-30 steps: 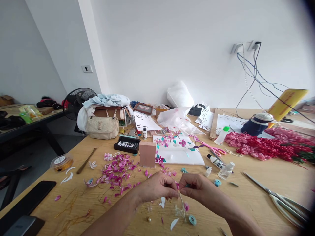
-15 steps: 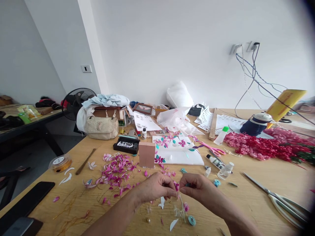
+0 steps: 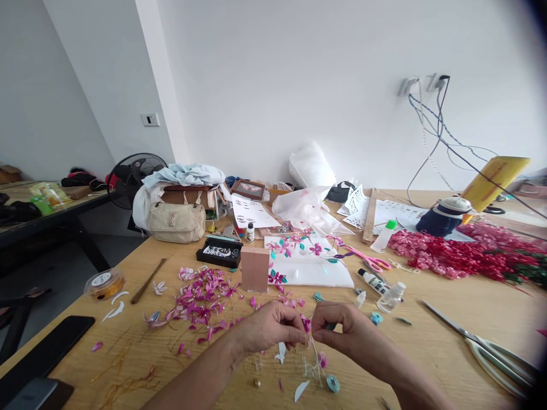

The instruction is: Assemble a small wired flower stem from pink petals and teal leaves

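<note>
My left hand (image 3: 277, 326) is closed in a pinch at the stem of a small magenta flower (image 3: 305, 323). Close beside it, my right hand (image 3: 335, 326) pinches the same stem, with something small and dark between its fingers. Pale thin stems (image 3: 317, 361) hang below the fingertips, near a pink bud (image 3: 322, 360) and a teal spool (image 3: 333, 383). Left of my hands lies a heap of loose pink petals (image 3: 205, 296). Behind them stands a pinkish-brown block (image 3: 255, 270).
Large scissors (image 3: 478, 341) lie at the right, clear bottles (image 3: 391, 297) nearer my right hand. A white foam sheet (image 3: 316, 270) with flowers lies behind. A black box (image 3: 219, 251), phone (image 3: 47, 353) and wire spool (image 3: 103, 283) are on the left.
My right hand has shifted very slightly, its fingers still pinched near the flower. My left hand has hardly moved.
</note>
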The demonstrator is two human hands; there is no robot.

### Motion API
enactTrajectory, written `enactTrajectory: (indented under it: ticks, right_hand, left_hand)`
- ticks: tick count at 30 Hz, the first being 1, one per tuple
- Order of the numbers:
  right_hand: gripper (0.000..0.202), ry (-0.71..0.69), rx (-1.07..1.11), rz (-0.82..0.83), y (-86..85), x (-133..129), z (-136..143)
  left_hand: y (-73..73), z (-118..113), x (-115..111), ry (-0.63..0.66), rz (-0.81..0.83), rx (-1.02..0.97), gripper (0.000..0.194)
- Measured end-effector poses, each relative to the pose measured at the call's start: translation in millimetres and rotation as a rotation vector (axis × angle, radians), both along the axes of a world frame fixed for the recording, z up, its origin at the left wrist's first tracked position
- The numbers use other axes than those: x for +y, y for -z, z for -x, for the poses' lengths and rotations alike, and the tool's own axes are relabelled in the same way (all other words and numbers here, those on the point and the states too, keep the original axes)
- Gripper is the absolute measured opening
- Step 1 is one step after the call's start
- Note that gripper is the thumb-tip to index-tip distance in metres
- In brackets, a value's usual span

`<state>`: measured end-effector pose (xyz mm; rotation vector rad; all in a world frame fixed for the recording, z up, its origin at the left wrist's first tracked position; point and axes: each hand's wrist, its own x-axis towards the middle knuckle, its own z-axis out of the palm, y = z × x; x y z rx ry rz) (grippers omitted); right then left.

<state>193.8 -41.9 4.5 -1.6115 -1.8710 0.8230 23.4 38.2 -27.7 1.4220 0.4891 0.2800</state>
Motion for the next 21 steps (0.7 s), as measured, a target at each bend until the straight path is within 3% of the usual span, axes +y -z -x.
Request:
enactTrajectory:
  ticks: [2, 6, 10, 15, 21]
  right_hand:
    - [0.015, 0.097, -0.078, -0.024, 1.9, 4, -9]
    - [0.019, 0.418, -0.25, -0.087, 10.7, 26, -31]
    - [0.022, 0.637, -0.432, -0.103, 25.1, 57, -44]
    - [0.022, 0.653, -0.588, -0.039, 43.6, 88, -47]
    - [0.025, 0.653, -0.681, 0.042, 52.8, 109, -52]
  left_hand:
    - [2.2, 2, -1, -0.038, 0.023, 0.019, 0.022]
    - [9.6, 5, -12, -0.065, 0.003, 0.057, 0.014]
    - [22.1, 7, -28, -0.028, -0.192, 0.178, 0.007]
    - [59.0, 9, -35, -0.014, -0.482, 0.255, 0.008]
    - [113.6, 3, -34, 0.247, -0.927, 0.162, 0.007]
